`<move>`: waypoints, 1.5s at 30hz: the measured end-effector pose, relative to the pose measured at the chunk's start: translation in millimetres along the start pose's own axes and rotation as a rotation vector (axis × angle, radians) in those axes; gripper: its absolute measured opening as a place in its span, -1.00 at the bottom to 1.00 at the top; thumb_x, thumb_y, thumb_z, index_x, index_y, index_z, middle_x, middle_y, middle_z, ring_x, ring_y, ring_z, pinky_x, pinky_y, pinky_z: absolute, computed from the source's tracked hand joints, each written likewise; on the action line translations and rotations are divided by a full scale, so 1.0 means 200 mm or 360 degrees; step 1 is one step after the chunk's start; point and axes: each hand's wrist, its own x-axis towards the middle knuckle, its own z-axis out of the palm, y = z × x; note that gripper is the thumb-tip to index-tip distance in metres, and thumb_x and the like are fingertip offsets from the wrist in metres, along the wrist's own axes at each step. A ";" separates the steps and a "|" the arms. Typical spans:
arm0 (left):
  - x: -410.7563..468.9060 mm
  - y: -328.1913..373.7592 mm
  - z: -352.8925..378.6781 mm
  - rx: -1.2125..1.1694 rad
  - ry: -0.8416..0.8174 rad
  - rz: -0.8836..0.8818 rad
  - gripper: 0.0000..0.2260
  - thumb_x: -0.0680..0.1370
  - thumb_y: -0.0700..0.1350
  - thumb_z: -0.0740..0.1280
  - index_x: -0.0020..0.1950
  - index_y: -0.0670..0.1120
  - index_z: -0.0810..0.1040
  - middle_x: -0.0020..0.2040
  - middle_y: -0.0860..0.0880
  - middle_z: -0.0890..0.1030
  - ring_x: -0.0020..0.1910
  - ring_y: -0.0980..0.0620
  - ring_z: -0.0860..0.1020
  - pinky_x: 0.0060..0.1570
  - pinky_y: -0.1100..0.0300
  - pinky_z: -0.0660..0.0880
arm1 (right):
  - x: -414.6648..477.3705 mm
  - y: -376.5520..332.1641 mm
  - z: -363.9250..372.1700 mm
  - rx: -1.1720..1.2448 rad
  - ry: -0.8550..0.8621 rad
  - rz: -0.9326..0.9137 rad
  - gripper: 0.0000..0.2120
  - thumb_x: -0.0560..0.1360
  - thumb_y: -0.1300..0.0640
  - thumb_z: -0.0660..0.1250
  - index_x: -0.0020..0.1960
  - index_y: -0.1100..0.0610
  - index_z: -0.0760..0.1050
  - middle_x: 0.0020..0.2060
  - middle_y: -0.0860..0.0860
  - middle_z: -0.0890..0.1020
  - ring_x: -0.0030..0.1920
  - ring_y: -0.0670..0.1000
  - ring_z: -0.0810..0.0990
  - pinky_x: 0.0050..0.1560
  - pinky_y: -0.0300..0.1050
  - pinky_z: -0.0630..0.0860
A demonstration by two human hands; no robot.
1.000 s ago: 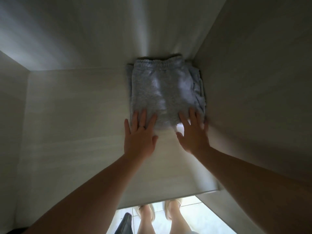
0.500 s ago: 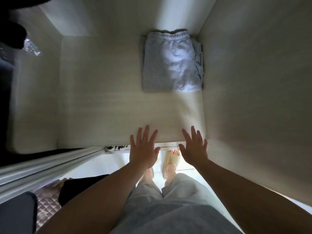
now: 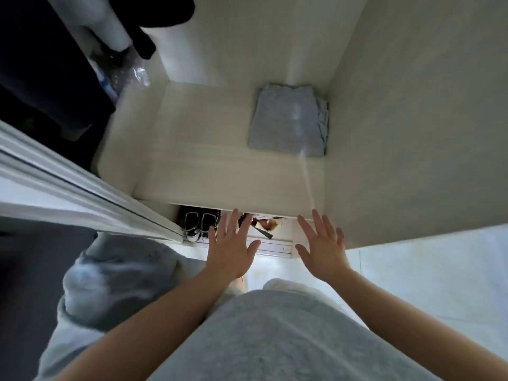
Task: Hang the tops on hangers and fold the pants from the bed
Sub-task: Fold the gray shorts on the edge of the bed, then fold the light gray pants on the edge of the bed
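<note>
Folded light-grey fabric pants [image 3: 288, 122] are being stored at the far right corner of the pale wooden shelf [image 3: 206, 171]. Left hand [image 3: 231, 248] and right hand [image 3: 323, 244] are being held open and empty, well short of them, the right nearer.

I was looking into a wardrobe compartment of pale wood-grain board: a shelf [image 3: 209, 174], a back panel [image 3: 233, 37] rising behind it, and a tall side panel [image 3: 412, 119] closing it on the right. A thin streak of light [image 3: 306, 174] ran slantwise across the shelf near that side panel. On the left stood the white ribbed frame of a sliding door [image 3: 68, 182], and its metal track [image 3: 275, 247] lay on the floor below the shelf's front edge. Under the shelf I made out 1 pair of black shoes [image 3: 198, 222] with white trim. Crumpled clear plastic [image 3: 132, 75] showed in the dim upper left. The floor [image 3: 439, 270] on the right was pale, glossy tile.
</note>
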 end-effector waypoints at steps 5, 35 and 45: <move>-0.33 0.13 0.16 -0.0093 0.0209 -0.0179 -0.38 0.62 0.34 -0.07 0.61 0.21 -0.21 0.64 0.05 -0.24 0.61 -0.06 -0.25 0.53 -0.16 -0.21 | -0.25 0.11 0.00 -0.0033 0.0050 -0.0319 -0.33 0.64 -0.19 0.10 0.61 -0.18 -0.19 0.61 -0.03 -0.26 0.61 0.11 -0.14 0.54 0.23 -0.08; -3.20 0.57 1.48 -0.0960 0.1053 -0.2180 -0.38 0.60 0.34 0.02 0.62 0.23 -0.05 0.65 0.05 -0.08 0.62 -0.07 -0.15 0.55 -0.14 -0.12 | -2.31 -0.60 0.76 -0.0497 -0.0505 -0.2415 -0.35 0.64 -0.10 0.17 0.61 -0.19 -0.09 0.62 -0.07 -0.15 0.61 0.01 -0.14 0.56 0.13 -0.13; -4.19 1.10 2.20 -0.1231 0.1113 -0.2983 -0.39 0.61 0.35 0.00 0.62 0.24 -0.09 0.65 0.05 -0.10 0.62 -0.07 -0.14 0.55 -0.15 -0.08 | -3.38 -0.57 1.40 -0.0911 -0.0812 -0.3043 -0.33 0.61 -0.12 0.19 0.62 -0.18 -0.06 0.62 -0.07 -0.12 0.60 0.02 -0.04 0.51 0.12 0.04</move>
